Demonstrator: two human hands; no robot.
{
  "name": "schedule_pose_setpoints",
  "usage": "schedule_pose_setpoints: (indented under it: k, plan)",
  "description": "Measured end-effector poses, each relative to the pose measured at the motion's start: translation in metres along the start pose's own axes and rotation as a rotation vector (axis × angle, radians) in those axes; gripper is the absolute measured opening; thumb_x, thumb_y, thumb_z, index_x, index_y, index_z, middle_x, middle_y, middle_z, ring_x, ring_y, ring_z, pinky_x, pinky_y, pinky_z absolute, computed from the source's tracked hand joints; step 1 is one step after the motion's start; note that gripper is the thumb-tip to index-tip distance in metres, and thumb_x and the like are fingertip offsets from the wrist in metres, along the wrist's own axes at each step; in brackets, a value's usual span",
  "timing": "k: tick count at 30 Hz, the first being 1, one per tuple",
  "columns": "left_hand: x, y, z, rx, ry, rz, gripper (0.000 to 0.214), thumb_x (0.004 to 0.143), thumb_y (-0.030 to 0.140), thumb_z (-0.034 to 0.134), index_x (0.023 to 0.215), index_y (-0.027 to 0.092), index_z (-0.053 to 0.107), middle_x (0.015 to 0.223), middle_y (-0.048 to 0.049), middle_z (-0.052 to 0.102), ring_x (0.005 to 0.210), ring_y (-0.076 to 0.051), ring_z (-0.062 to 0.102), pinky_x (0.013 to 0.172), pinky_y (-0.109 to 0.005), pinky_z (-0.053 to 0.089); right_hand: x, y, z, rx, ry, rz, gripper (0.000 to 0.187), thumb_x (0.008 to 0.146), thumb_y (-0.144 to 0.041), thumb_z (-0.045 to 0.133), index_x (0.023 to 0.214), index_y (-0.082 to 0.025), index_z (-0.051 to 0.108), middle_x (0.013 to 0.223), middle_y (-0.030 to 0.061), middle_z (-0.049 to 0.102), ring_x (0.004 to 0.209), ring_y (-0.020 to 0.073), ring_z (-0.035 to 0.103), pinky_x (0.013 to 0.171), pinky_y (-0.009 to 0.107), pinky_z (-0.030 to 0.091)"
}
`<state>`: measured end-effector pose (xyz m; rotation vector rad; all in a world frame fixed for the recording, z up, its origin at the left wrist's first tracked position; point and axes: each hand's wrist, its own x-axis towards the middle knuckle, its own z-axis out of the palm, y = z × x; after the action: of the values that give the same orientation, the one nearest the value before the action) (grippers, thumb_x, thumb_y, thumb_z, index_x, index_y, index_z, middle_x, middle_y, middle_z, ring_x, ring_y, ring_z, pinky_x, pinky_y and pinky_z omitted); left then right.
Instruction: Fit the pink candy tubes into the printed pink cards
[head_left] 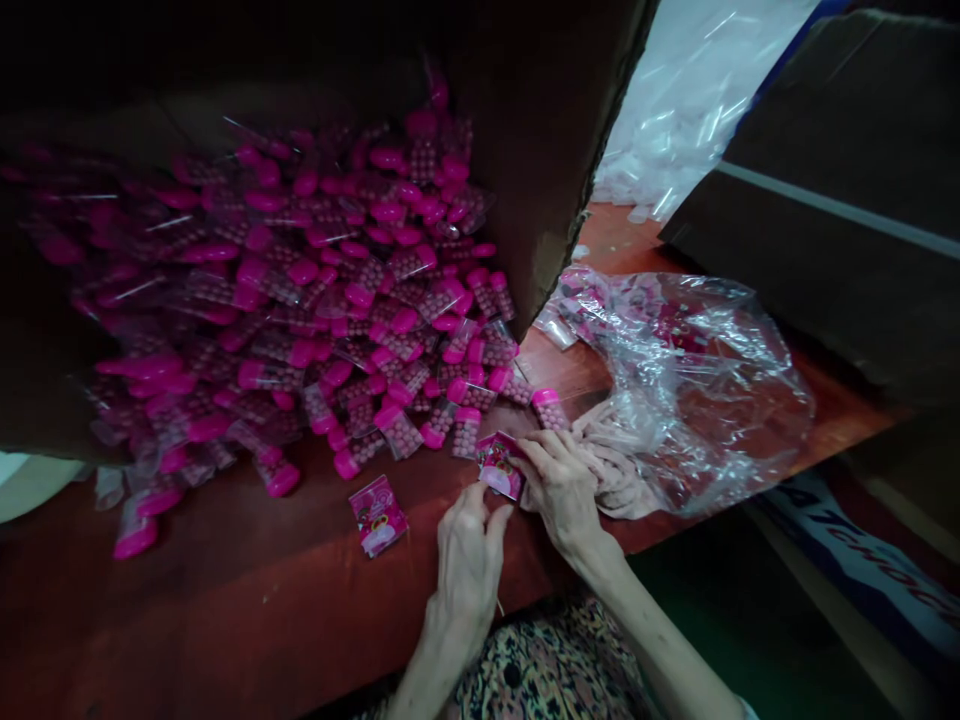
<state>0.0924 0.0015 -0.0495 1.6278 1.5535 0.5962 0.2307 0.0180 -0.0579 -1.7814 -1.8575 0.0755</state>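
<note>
Both of my hands meet at a small pink printed label near the table's front edge. My left hand is closed, with index finger and thumb at the label's lower left edge. On the right side of it, the bent fingers of my right hand grip the other edge. A small stack of similar pink labels lies to the left. Just beyond my hands spreads a big heap of clear little bottles with pink caps, filled with round pink balls. One bottle sits right behind my right hand.
The heap spills from a large cardboard box onto the red table. To the right are a crumpled clear plastic bag with pink labels in it and a pale cloth. A dark carton stands farther right.
</note>
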Motion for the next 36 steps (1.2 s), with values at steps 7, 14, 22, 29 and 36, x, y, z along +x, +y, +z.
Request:
schedule_pose_setpoints:
  k: [7,14,22,29,36]
  plan:
    - [-0.001,0.001,0.004,-0.018,0.003,0.002,0.027,0.08,0.021,0.05,0.102,0.014,0.065,0.094,-0.0135,0.07,0.083,-0.027,0.063,0.076,-0.037,0.044,-0.003,0.002,0.005,0.039,0.114,-0.074,0.028,0.091,-0.013,0.039,0.094,-0.015,0.067,0.079,0.0098,0.063,0.078,0.0232,0.052,0.07,0.034,0.044]
    - [-0.001,-0.011,0.004,-0.094,0.065,-0.012,0.023,0.081,0.026,0.053,0.095,0.014,0.066,0.084,-0.0099,0.07,0.074,-0.022,0.063,0.071,-0.033,0.047,-0.006,0.001,0.0,0.121,0.283,-0.129,0.022,0.09,-0.013,0.042,0.078,-0.018,0.061,0.073,0.0055,0.062,0.073,0.0189,0.055,0.072,0.034,0.045]
    - [0.01,-0.016,-0.007,-0.079,0.201,0.055,0.027,0.081,0.031,0.055,0.099,0.012,0.062,0.072,-0.003,0.06,0.057,-0.014,0.055,0.056,-0.025,0.047,0.002,0.006,-0.001,0.042,0.193,-0.105,0.021,0.09,-0.014,0.043,0.076,-0.017,0.059,0.065,0.0043,0.059,0.061,0.0181,0.053,0.057,0.029,0.04]
    - [0.01,-0.009,0.005,0.092,0.151,0.14,0.023,0.074,0.011,0.059,0.096,0.016,0.062,0.08,-0.0043,0.059,0.068,-0.018,0.057,0.063,-0.03,0.046,0.005,0.002,0.001,-0.086,0.04,-0.092,0.018,0.09,-0.02,0.046,0.085,-0.015,0.063,0.071,0.0062,0.06,0.068,0.0205,0.052,0.06,0.029,0.038]
    - [0.009,-0.014,0.011,0.173,0.18,0.17,0.018,0.076,0.011,0.059,0.094,0.015,0.06,0.079,-0.004,0.057,0.07,-0.019,0.057,0.064,-0.029,0.046,-0.002,-0.001,0.002,-0.091,0.045,-0.058,0.016,0.089,-0.018,0.048,0.092,-0.014,0.063,0.079,0.0082,0.062,0.076,0.0225,0.054,0.065,0.031,0.043]
